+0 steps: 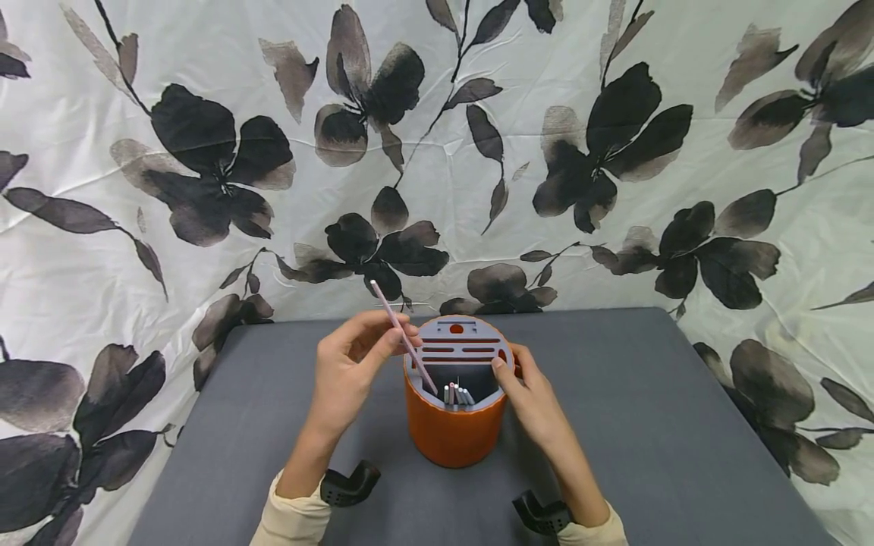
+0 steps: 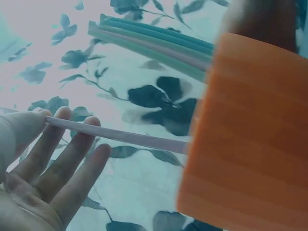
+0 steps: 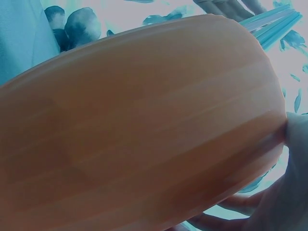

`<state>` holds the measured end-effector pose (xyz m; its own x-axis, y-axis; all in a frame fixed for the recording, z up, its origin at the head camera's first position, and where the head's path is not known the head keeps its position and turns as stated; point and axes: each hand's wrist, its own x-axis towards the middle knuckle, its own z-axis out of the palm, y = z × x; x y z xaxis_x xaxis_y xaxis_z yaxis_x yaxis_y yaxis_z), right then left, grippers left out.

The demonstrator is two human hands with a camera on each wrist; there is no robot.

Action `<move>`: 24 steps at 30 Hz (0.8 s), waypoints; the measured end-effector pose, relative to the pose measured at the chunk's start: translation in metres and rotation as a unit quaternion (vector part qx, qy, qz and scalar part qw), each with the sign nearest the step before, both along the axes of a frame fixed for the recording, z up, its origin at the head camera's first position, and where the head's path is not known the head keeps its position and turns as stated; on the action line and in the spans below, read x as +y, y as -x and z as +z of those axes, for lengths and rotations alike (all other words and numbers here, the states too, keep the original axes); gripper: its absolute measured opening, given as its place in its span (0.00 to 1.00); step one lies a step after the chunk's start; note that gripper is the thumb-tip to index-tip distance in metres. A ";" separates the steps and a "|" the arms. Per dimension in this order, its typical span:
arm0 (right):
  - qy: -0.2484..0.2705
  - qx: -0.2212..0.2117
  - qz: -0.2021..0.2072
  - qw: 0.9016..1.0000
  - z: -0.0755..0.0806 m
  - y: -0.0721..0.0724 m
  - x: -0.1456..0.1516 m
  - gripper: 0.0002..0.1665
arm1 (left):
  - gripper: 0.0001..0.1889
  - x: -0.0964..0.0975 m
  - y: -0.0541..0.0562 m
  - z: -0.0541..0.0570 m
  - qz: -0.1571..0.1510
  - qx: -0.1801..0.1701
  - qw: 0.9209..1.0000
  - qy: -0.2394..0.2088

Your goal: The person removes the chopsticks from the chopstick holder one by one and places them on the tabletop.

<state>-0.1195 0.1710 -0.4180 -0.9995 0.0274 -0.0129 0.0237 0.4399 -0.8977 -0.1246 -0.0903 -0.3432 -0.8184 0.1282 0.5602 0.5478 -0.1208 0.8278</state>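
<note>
An orange round pot (image 1: 454, 436) with a grey slotted insert (image 1: 459, 341) in its top stands on the table. My left hand (image 1: 351, 356) pinches a slim pink stick (image 1: 420, 368), like a pencil or straw, between thumb and fingertips. The stick slants, its lower end inside the insert's open front compartment. Several similar slim sticks (image 1: 453, 394), pale pink and bluish, stand in that compartment. My right hand (image 1: 532, 390) grips the pot at its right side, thumb at the rim. The left wrist view shows the pink stick (image 2: 144, 140) reaching to the orange pot (image 2: 250, 134).
A dark grey table (image 1: 293, 402) spreads around the pot on both sides. Behind it hangs a white cloth (image 1: 478, 212) printed with dark flowers. Each wrist wears a black camera mount (image 1: 350, 484).
</note>
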 end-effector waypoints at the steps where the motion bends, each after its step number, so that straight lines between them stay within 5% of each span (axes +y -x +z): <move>1: 0.000 0.001 0.000 1.000 0.000 0.000 0.000 0.30 | 0.10 -0.002 0.000 0.003 -0.001 -0.001 1.000 -0.013; 15: 0.007 0.003 0.001 1.000 0.000 -0.003 0.000 0.29 | 0.11 -0.039 0.007 0.027 -0.040 0.019 0.979 -0.197; 19: 0.004 0.003 0.000 1.000 0.000 -0.002 -0.001 0.28 | 0.10 -0.048 0.007 0.029 -0.006 -0.009 0.981 -0.195; 24: 0.001 0.011 -0.001 1.000 0.001 -0.002 -0.001 0.27 | 0.11 -0.057 0.007 0.024 0.052 -0.086 0.982 -0.160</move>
